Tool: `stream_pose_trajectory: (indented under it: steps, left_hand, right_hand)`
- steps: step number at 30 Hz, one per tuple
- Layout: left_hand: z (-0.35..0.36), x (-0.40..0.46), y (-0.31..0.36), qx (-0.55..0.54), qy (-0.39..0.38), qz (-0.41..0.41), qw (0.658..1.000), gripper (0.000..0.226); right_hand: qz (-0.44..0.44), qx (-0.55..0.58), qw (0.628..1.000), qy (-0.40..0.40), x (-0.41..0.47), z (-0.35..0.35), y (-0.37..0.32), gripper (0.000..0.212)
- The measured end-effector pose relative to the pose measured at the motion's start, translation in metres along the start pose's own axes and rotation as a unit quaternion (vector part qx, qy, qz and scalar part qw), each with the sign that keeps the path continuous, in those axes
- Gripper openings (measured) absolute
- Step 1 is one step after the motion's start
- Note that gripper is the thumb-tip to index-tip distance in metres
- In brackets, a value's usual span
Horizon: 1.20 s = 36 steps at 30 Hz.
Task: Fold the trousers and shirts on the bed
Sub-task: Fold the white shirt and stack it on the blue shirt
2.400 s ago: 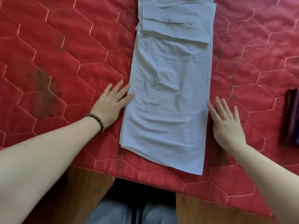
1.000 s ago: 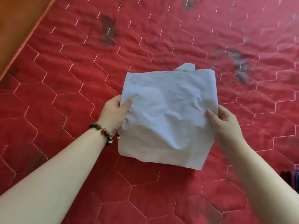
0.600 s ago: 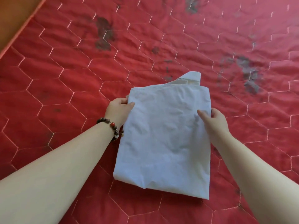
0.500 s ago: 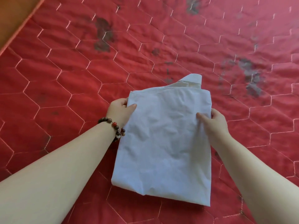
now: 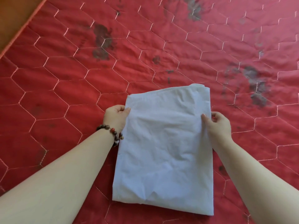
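The left hand (image 5: 116,118) and right hand (image 5: 217,122) pinch opposite side edges of the folded pale-blue cotton shirt (image 5: 163,152), fingers closed on cloth. Lower it flat onto the red quilted bedcover (image 5: 64,78) beneath, edges kept level, then release both together.

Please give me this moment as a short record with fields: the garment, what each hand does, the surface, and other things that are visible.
garment: pale blue shirt, folded into a rectangle, near end resting on the quilt
left hand: grips the shirt's left edge near the far end, thumb on top
right hand: grips the right edge near the far end, thumb on top
surface: red quilt with hexagon stitching and dark stains
wrist: bead bracelet on the left wrist
far left corner: wooden floor
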State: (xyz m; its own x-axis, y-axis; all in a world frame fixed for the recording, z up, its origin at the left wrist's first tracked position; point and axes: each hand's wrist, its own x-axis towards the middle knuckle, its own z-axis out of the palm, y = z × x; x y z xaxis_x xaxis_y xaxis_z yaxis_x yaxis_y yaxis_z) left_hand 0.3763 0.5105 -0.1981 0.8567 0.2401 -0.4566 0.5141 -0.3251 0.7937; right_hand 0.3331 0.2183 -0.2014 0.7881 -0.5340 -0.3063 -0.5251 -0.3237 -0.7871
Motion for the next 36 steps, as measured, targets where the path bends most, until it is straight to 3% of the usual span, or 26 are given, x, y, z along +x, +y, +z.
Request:
stream_pose_trajectory:
  steps: [4, 8, 16, 22, 24, 26, 28, 30, 33, 36]
  left_hand:
    - [0.001, 0.014, 0.009, -0.016, 0.003, 0.029, 0.999, 0.012]
    - [0.002, 0.014, 0.003, -0.024, 0.016, 0.028, 0.999, 0.012]
    - [0.002, 0.021, 0.002, -0.017, 0.035, 0.041, 0.998, 0.013]
    - [0.004, 0.025, 0.006, -0.002, 0.049, 0.041, 0.998, 0.027]
    - [-0.003, 0.020, 0.008, -0.057, 0.042, -0.006, 0.997, 0.037]
    - [-0.018, 0.005, 0.008, -0.182, -0.005, -0.106, 0.978, 0.043]
    - [-0.038, -0.019, -0.004, -0.248, -0.064, -0.175, 0.951, 0.046]
    - [-0.056, -0.046, -0.027, -0.228, -0.109, -0.208, 0.945, 0.048]
    - [-0.075, -0.085, -0.059, -0.182, -0.185, -0.258, 0.931, 0.057]
    - [-0.084, -0.116, -0.082, -0.171, -0.204, -0.283, 0.922, 0.052]
  right_hand:
    - [-0.018, 0.036, 0.998, 0.039, 0.012, 0.002, -0.009, 0.008]
    - [0.012, 0.034, 0.999, -0.009, 0.011, 0.003, -0.007, 0.011]
    - [0.033, 0.054, 0.998, 0.015, 0.013, 0.008, -0.011, 0.011]
    - [0.066, 0.075, 0.995, 0.011, 0.019, 0.004, -0.013, 0.011]
    - [0.078, 0.060, 0.995, -0.011, 0.015, -0.004, -0.009, 0.026]
    - [0.103, 0.075, 0.991, -0.042, 0.003, -0.016, -0.004, 0.042]
    - [0.127, 0.123, 0.981, -0.076, -0.019, -0.032, 0.007, 0.036]
    - [0.122, 0.148, 0.977, -0.091, -0.045, -0.050, 0.022, 0.027]
    - [0.129, 0.148, 0.974, -0.113, -0.087, -0.074, 0.045, 0.036]
    - [0.180, 0.134, 0.962, -0.154, -0.130, -0.083, 0.068, 0.036]
